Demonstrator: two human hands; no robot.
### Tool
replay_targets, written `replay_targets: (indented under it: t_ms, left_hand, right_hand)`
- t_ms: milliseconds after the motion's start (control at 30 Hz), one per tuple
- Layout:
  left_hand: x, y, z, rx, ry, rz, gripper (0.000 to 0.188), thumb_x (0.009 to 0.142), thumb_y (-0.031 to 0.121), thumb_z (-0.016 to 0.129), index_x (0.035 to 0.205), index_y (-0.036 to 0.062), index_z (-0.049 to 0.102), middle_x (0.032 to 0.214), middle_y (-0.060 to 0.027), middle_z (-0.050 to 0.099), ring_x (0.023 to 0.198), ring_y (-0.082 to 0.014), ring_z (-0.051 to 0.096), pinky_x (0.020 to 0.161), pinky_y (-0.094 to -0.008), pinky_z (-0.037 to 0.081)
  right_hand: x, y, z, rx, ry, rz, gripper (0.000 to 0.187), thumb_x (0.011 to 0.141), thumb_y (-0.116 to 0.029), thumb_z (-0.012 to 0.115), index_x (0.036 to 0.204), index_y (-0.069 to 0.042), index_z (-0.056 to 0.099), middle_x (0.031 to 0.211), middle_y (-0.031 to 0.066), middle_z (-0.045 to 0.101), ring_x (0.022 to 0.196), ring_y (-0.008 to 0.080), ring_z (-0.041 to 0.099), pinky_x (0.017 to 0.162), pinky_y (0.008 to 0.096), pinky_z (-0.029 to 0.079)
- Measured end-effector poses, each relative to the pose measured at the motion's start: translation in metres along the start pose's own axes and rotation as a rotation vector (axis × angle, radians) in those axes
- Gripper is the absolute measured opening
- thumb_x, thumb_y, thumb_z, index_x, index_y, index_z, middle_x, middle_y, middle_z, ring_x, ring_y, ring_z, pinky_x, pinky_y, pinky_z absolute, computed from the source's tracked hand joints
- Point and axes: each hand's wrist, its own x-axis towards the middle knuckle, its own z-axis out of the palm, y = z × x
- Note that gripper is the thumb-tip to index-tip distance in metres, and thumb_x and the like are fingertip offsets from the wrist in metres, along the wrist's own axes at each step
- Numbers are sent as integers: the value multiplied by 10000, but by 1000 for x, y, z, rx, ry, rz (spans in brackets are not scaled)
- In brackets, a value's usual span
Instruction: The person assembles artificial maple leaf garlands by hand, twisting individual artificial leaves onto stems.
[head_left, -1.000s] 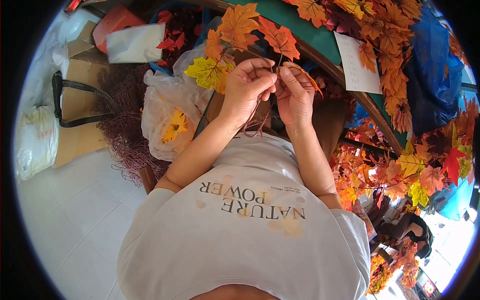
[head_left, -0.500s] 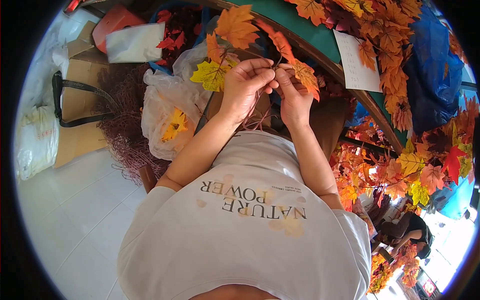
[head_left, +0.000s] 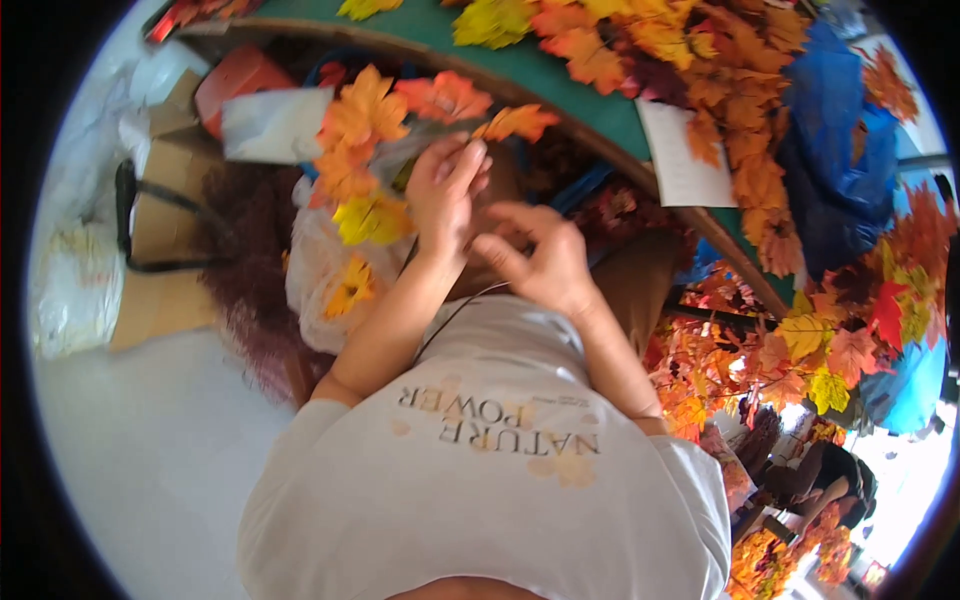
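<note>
Near the upper middle of the frame, our left hand [head_left: 447, 190] is closed in a pinch on a sprig of artificial maple leaves in orange, red and yellow fabric [head_left: 400, 130], which fans out to the upper left above a white plastic bag of more leaves [head_left: 320, 275]. We hold the sprig up off the lap, so that its stem end seems to sit within reach of the other hand. Our right hand [head_left: 545, 262], just right of and below it, is half open with fingers curled and the forefinger pointing toward the left; we cannot tell whether it grips anything. The green tabletop with a wooden edge [head_left: 600, 110] curves across the top, heaped with loose autumn leaves [head_left: 720, 60], close enough to draw from.
</note>
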Motion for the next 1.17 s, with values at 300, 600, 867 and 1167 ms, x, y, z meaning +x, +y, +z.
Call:
replay_targets:
  t_ms: [300,600,867,1167]
  left_hand:
    - [-10,-17,8,112,-119,151,153,855,82,633,965,34,537,740,-12,551,613,-70,498,541,-184,423]
    - [-17,-27,-2,-341,-560,-527,207,910,205,562,1006,24,592,976,-89,603,877,-177,590,758,-277,489]
    - [-8,-30,-6,-286,-591,-254,113,905,169,568,918,58,549,886,-56,585,852,-168,587,747,-267,505]
    - [5,-36,-20,-428,-334,-197,79,938,171,509,951,95,495,829,-34,552,566,-87,509,746,-355,545]
  right_hand:
    - [-2,3,-7,139,-152,93,237,767,-136,685,926,15,593,758,96,654,702,167,599,649,298,478]
    - [0,30,-19,943,-224,174,113,826,-67,616,869,10,545,751,44,558,694,108,535,638,229,424]
    - [0,43,-11,1030,-321,79,445,920,-416,473,871,16,567,784,73,569,700,113,508,662,227,407]
    - [-27,80,2,171,-181,136,262,951,-235,470,859,-22,591,705,128,601,606,200,598,600,316,479]
